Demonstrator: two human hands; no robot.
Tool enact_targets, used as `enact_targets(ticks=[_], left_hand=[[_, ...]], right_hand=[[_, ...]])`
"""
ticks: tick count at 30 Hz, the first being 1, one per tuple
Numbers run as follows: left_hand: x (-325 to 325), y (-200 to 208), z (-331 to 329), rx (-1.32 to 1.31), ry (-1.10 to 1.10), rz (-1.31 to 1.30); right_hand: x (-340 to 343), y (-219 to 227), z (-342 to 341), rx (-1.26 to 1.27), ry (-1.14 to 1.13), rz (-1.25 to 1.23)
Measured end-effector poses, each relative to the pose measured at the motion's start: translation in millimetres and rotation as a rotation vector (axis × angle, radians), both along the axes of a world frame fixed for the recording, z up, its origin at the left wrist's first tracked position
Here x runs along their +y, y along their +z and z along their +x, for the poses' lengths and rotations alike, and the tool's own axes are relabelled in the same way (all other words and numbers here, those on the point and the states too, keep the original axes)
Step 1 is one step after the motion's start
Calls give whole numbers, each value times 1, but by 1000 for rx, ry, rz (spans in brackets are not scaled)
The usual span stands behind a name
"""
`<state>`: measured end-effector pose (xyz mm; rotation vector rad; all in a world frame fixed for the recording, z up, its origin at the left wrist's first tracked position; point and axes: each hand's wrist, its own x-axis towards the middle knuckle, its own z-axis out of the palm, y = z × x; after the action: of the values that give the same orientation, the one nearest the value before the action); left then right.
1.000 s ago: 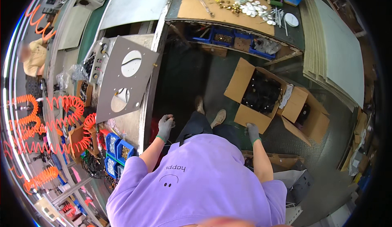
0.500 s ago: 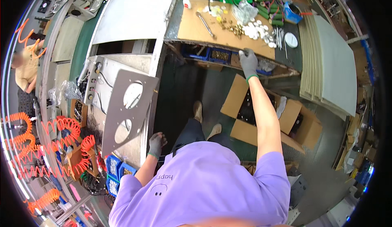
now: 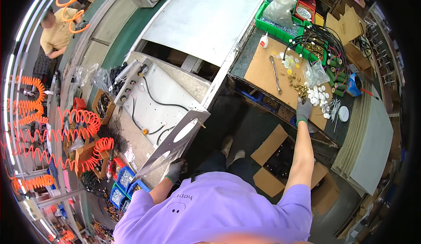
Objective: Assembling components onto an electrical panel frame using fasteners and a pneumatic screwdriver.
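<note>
My right hand (image 3: 303,109), in a grey glove with a green cuff, reaches over the cardboard sheet on the bench. Its bent fingertips touch a pile of small brass fittings (image 3: 301,89) and look drawn together; what lies between them is hidden. White plastic discs (image 3: 319,97) are spread just right of that pile. Down at the left, my gloved left hand (image 3: 176,169) hangs with loosely parted fingers and nothing visible in it. It is beside the lower end of a grey metal panel (image 3: 154,160) with two large round holes. That panel stands along the edge of a white metal housing (image 3: 160,88) with black cables inside.
A wrench (image 3: 276,74) and a small white bottle (image 3: 263,40) are on the bench. Green bins (image 3: 278,27) of hardware stand behind. Opened cartons (image 3: 268,182) sit on the floor, with stacked pale boards (image 3: 372,143) at right. Orange coiled hoses (image 3: 79,121) hang left; another person (image 3: 55,31) works beyond.
My view has turned, so the bench and housing sit further right. My right hand has moved from the bench's front edge onto the brass fittings. My left hand stays low beside the panel.
</note>
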<state>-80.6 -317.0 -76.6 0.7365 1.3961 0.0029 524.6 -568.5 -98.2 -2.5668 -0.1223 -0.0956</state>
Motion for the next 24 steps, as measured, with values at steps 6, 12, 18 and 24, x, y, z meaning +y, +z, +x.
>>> enact_targets(ticks=[6,12,18,24], left_hand=[[-20,13,11,-11,-52,55],[-54,32,-11,-49,123,78],[-41,53,-43,84,120,202],[-13,30,-100,-9,100,133]], right_hand=[[-19,-7,-7,230,-131,496],[44,38,-147,442,165,915],[132,41,-312,895,444,1009],[192,33,-392,1045,412,912]])
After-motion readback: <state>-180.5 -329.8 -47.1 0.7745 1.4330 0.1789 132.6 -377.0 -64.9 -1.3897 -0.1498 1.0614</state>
